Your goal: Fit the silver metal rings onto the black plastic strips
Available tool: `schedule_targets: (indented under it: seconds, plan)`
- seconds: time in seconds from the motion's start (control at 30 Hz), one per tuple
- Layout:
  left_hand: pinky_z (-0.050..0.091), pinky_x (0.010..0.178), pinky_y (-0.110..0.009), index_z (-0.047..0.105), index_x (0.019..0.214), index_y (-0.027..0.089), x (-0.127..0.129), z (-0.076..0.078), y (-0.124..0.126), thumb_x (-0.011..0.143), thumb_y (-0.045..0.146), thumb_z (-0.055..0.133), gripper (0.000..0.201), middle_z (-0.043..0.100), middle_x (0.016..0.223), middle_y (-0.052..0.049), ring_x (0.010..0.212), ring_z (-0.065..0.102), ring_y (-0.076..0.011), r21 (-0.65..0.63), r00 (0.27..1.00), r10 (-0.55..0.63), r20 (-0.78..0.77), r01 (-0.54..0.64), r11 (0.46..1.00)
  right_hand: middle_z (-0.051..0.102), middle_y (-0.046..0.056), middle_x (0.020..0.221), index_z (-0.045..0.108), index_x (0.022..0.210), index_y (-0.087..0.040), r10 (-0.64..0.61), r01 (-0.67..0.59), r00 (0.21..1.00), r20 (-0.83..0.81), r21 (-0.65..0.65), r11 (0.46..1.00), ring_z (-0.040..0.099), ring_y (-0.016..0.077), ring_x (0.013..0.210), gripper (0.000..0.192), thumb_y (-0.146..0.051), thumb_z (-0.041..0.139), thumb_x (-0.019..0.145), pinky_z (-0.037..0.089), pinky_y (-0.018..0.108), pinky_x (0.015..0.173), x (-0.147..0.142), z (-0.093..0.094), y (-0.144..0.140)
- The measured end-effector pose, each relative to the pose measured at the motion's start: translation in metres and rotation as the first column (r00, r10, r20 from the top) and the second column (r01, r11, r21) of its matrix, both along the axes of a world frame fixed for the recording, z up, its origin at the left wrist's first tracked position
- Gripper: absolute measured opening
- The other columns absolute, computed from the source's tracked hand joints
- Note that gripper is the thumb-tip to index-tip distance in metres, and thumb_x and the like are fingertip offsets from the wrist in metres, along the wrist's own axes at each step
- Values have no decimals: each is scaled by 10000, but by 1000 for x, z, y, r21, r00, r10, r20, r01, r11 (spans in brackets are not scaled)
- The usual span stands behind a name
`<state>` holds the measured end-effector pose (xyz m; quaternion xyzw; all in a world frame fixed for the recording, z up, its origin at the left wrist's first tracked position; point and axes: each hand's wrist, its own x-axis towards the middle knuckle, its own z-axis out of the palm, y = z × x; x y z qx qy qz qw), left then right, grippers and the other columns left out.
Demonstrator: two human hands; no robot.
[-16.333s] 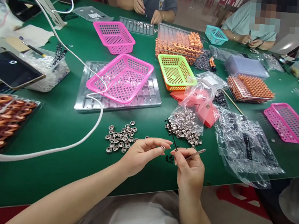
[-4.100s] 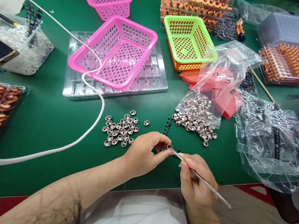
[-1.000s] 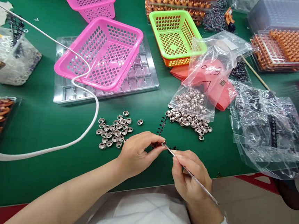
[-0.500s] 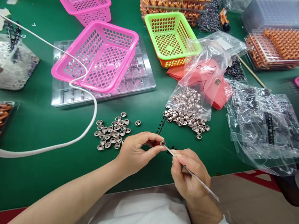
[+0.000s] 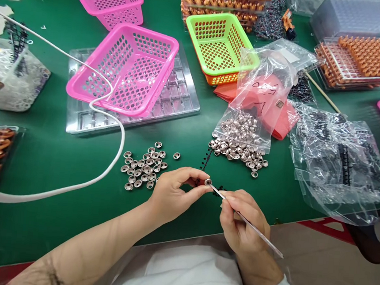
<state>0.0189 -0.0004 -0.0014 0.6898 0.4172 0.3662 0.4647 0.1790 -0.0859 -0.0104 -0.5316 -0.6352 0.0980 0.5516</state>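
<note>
Between thumb and forefinger, my left hand (image 5: 175,194) pinches a small silver metal cup (image 5: 208,182). My right hand (image 5: 248,220) grips a thin metal rod, maybe tweezers (image 5: 252,228), like a pen, its tip touching the cup. Left of my hands lies a loose group of similar cups (image 5: 146,169). Beyond my fingers, more cups (image 5: 240,140) spill from a clear plastic bag (image 5: 264,87). A black toothed plastic strip (image 5: 206,158) lies partly hidden behind my left fingers.
A white cable (image 5: 121,145) curves across the left side. Pink baskets (image 5: 123,68) and a green basket (image 5: 223,43) stand further back, one pink basket on a clear tray (image 5: 184,93). Bagged black parts (image 5: 343,162) lie at right, with trays of orange parts (image 5: 366,60) behind.
The view has shifted slightly. Both hands keep the same grips, and the tool's tip stays at the cup. Some dark strands now show over my left forearm.
</note>
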Motion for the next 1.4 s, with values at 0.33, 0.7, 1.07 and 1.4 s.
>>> schedule_targets:
  seconds: [0.33,0.7,1.07,1.4]
  plan:
    - [630,625,-207,751,861,178,0,-1,-1,782,161,812,102,786,770,-19,653,739,-143,43,1000,11,7,-11,999,760,73,964,601,1178,-211,-18,18,999,-46,-11,1000,723,166,753,374,-17,631,859,624,316,617,-1,-1,-1]
    - [623,625,-201,751,847,176,-1,0,0,776,150,815,99,782,763,-23,645,728,-137,91,1000,10,-4,-9,996,755,74,948,612,1158,-190,-24,24,999,-46,-10,1000,730,167,785,378,8,651,837,638,314,639,-2,-3,-1]
    - [638,592,-197,771,846,183,1,1,2,694,41,806,211,765,724,4,588,710,-121,-461,933,38,358,141,876,720,19,808,633,1114,-207,-68,84,942,-328,37,996,743,202,789,302,-27,609,872,625,372,644,3,-15,-7]
    - [615,635,-174,791,842,179,0,1,2,678,89,854,198,771,738,2,656,709,-120,-419,962,17,273,103,902,733,35,878,647,1124,-191,-41,60,925,-377,38,997,720,183,757,305,-25,616,870,616,381,666,4,-18,-9]
